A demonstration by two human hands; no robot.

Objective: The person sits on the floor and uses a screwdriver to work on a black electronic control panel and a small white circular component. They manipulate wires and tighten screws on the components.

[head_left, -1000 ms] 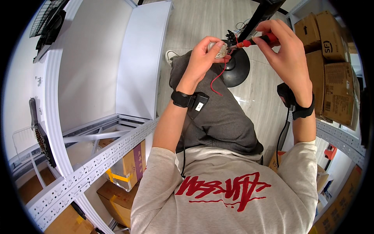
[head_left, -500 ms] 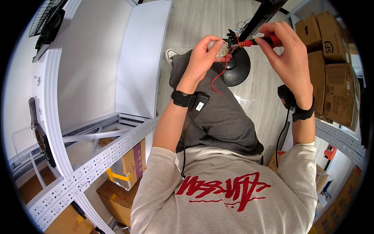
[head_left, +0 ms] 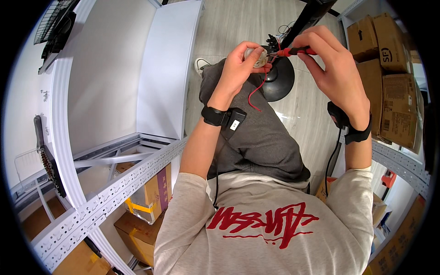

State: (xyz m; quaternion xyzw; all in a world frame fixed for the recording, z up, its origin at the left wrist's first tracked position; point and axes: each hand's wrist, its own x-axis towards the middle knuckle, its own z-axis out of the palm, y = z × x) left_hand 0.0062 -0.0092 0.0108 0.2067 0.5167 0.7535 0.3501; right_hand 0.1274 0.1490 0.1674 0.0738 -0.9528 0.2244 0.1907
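My left hand [head_left: 239, 66] is closed around a small round whitish fitting [head_left: 262, 58], thumb on top and fingers beneath. A thin red wire [head_left: 257, 93] hangs from the fitting and curls at its loose end. My right hand [head_left: 337, 68] pinches the handle of a red-and-black screwdriver [head_left: 295, 51] between thumb and fingers. The screwdriver lies almost level, its shaft pointing left to the fitting's right side. Its tip is too small to make out there, so I cannot tell exactly what it touches.
Below the hands is a round black base [head_left: 279, 81], with a black post [head_left: 311, 20] and thin wires [head_left: 285, 30] behind it. Cardboard boxes [head_left: 399, 107] are stacked at right. A white shelf panel [head_left: 167, 68] and a perforated metal rail [head_left: 110, 199] stand at left.
My right hand has shifted slightly, and its fingers have rolled round the screwdriver handle. The left hand and the fitting have hardly moved.
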